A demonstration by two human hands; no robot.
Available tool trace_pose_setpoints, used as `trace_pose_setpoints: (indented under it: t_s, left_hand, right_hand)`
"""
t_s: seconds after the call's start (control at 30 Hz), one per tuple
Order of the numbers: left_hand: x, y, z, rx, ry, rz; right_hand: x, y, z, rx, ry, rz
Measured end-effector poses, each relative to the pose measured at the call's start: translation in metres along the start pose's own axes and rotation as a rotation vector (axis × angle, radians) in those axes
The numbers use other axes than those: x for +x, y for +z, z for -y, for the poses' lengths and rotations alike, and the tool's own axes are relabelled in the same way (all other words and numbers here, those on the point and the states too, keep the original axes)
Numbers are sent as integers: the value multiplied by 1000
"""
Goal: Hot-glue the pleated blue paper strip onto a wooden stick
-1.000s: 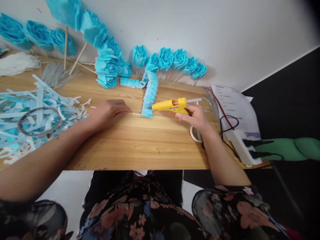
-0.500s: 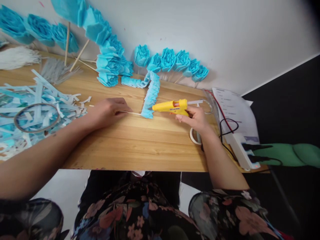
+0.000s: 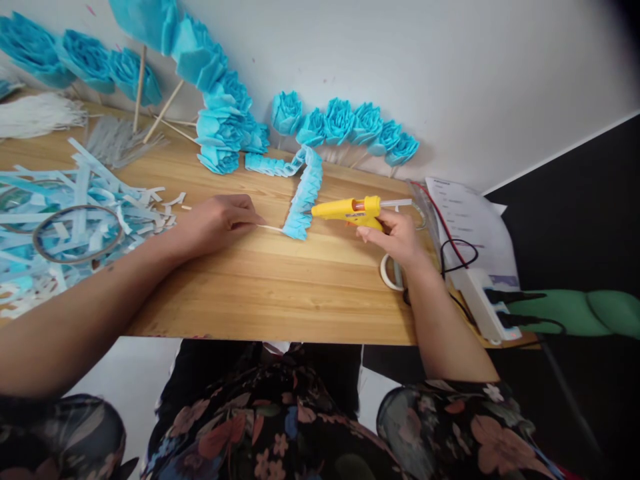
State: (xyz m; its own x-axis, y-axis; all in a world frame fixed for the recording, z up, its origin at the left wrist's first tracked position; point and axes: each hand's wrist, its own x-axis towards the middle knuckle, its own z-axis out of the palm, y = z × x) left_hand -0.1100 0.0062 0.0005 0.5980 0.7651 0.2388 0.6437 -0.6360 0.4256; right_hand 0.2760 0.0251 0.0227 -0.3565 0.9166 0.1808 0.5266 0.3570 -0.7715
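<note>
A thin white stick (image 3: pixel 271 228) is pinched in the closed fingers of my left hand (image 3: pixel 225 223). Its far end meets the lower end of a pleated light-blue paper strip (image 3: pixel 306 190), which lies on the wooden table and bends left at its top. Wrapped round the handle of a yellow glue gun (image 3: pixel 345 211), my right hand (image 3: pixel 395 235) is closed. The gun's nozzle points left, beside the strip's lower part. A clear glue stick (image 3: pixel 397 203) sticks out of the gun's back.
Blue paper flowers (image 3: pixel 339 121) stand along the wall. Cut paper strips (image 3: pixel 75 193) and a hoop (image 3: pixel 40 248) lie at the left. A tape roll (image 3: pixel 385 272), a power strip (image 3: pixel 483 307), cables and a printed sheet (image 3: pixel 475 227) are at the right of the table (image 3: pixel 280 300).
The glue gun and my right hand have shifted slightly right. The view has moved a little, and my left hand still holds the stick.
</note>
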Motion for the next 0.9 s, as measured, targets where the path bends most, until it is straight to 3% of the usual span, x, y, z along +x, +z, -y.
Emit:
trace_pose_setpoints:
  t_s: [0.23, 0.9]
  left_hand:
    - [-1, -3, -3, 6, -24, 11]
    - [1, -5, -7, 24, -83, 25]
  right_hand:
    - [2, -6, -7, -73, 29, -58]
    - [3, -2, -3, -212, 17, 8]
